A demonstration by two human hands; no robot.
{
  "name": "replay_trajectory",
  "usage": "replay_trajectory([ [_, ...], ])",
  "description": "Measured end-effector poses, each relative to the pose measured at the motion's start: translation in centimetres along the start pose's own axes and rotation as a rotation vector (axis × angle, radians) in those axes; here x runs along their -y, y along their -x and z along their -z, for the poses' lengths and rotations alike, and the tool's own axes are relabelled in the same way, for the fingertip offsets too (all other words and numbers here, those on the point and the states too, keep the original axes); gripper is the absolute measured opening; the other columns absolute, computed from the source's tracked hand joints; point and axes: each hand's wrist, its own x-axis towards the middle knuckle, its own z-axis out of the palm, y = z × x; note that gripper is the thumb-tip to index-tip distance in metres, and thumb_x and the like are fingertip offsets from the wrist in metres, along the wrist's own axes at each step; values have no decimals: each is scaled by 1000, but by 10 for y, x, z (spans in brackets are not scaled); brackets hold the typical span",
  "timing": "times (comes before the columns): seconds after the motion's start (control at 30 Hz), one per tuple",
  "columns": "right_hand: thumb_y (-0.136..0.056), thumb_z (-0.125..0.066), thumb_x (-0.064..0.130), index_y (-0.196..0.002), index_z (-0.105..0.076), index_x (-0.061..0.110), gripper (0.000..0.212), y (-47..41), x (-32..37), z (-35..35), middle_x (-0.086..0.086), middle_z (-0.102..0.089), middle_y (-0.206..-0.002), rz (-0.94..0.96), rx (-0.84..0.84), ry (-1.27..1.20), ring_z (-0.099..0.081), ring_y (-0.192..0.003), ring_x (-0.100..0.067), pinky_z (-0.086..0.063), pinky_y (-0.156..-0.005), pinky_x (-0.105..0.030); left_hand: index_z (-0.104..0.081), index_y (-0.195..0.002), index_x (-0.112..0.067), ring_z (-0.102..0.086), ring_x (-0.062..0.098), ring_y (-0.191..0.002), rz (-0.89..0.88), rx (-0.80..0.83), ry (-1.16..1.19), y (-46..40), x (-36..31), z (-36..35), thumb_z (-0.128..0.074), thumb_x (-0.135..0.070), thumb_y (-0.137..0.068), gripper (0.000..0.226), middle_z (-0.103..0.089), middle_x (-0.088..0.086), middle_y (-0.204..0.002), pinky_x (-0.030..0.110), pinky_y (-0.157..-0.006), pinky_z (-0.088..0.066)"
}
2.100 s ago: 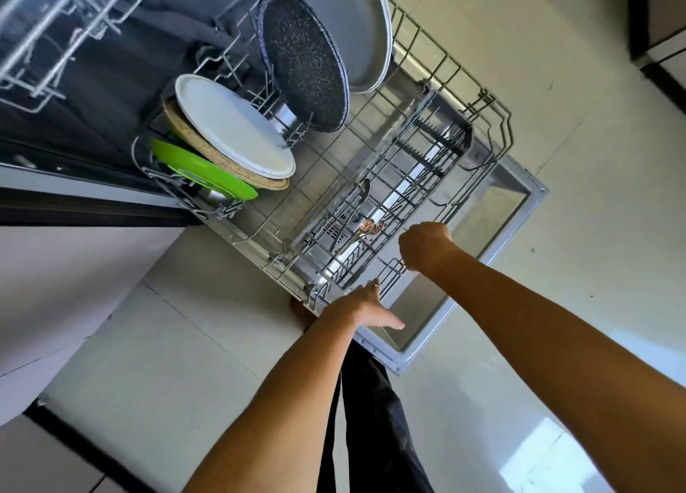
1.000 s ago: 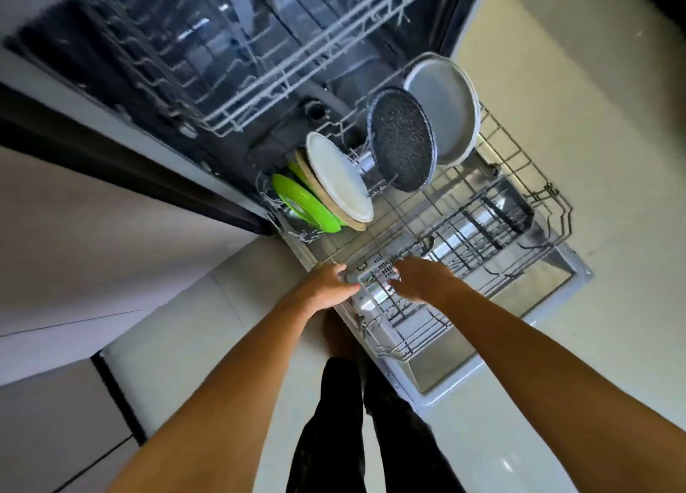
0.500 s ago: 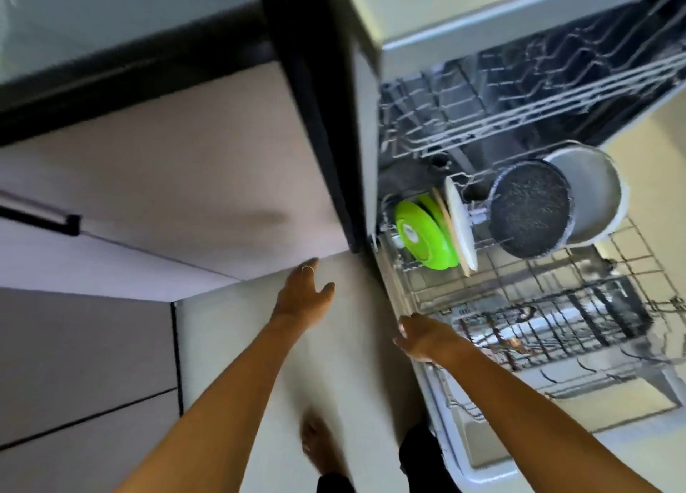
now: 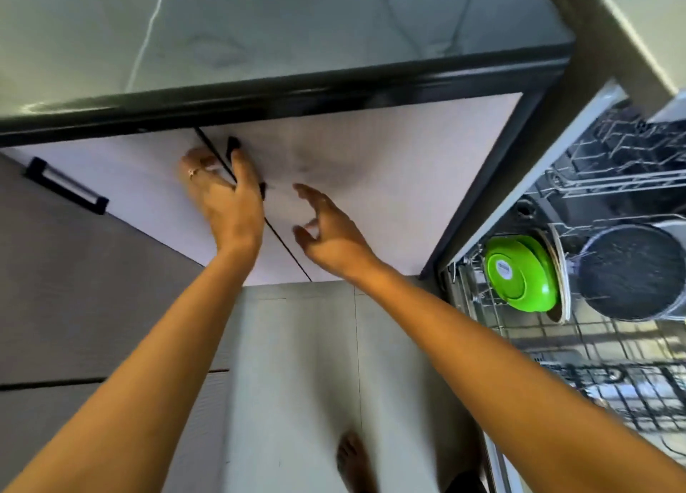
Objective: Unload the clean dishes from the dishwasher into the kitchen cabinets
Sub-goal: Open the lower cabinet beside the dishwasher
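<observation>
The dishwasher stands open at the right with its lower rack pulled out. In the rack stand a green plate, a white plate seen edge-on, and a dark speckled dish. My left hand lies blurred over the seam between two pale cabinet doors and covers the middle of the right door's black handle. Its grip is not plain. My right hand hovers with spread fingers in front of the right cabinet door and holds nothing.
A glossy countertop with a dark edge overhangs the cabinets. Another black handle sits on the left door. The empty upper rack shows inside the machine. My bare foot stands on the pale tiled floor.
I have turned left, away from the rack. Both hands left the rack and rose to the cabinet doors beside the dishwasher, the left hand arriving at the handle.
</observation>
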Motion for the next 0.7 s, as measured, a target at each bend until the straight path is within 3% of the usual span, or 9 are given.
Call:
replay_trajectory([
  [0.03,-91,-59,21,-148,-24,25,67,-12,13,-5,0,-33,-152,4,26,-24,-60,-109,-19,-50,-92,-30,-42,-125,-9,-50,18,-111,53,92,85,-6,-3,3,-48,-38,-96,42,-52,7,-121,25,-98,-40],
  [0.1,-90,-59,19,-146,-27,22,65,-34,33,-18,-3,-37,-150,-30,93,-67,-59,-112,-23,-47,-96,-31,-49,-124,-11,-55,11,-95,141,264,141,-11,-6,9,-48,-35,-98,35,-59,3,-112,18,-78,-43],
  [0.17,-90,-59,22,-142,-35,20,58,-47,34,-23,-4,-45,-144,-119,114,-110,-54,-119,-25,-44,-94,-28,-50,-124,-13,-56,13,-99,158,370,104,-9,-5,6,-45,-38,-98,37,-61,4,-114,19,-79,-40],
  [0.37,-91,-59,24,-141,-36,26,55,-39,25,-40,0,-45,-144,-157,54,-62,-48,-127,-21,-35,-89,-18,-55,-88,-19,-56,12,-85,165,366,129,-7,2,21,-32,-46,-100,37,-60,-3,-86,18,-70,-40],
  [0.53,-89,-55,10,-130,-50,26,44,7,23,-34,-2,-51,-138,-147,63,-92,-56,-116,-26,-51,-87,-28,-61,-94,-3,-57,5,-73,64,279,106,42,9,33,-32,-42,-101,50,-64,2,-84,4,-59,-41],
  [0.6,-88,-51,2,-124,-56,16,40,27,27,-26,-4,-58,-130,-125,69,-135,-58,-114,-22,-56,-87,-32,-61,-86,-9,-55,5,-70,46,263,103,64,12,41,-34,-41,-101,44,-62,-1,-78,5,-58,-41],
  [0.7,-92,-46,0,-108,-62,6,23,66,41,-2,-7,-68,-102,-125,-160,-241,-66,-91,-21,-59,-74,-27,-51,-73,-23,-48,6,-61,62,228,102,110,7,51,-36,-39,-101,35,-52,-9,-66,16,-55,-36],
])
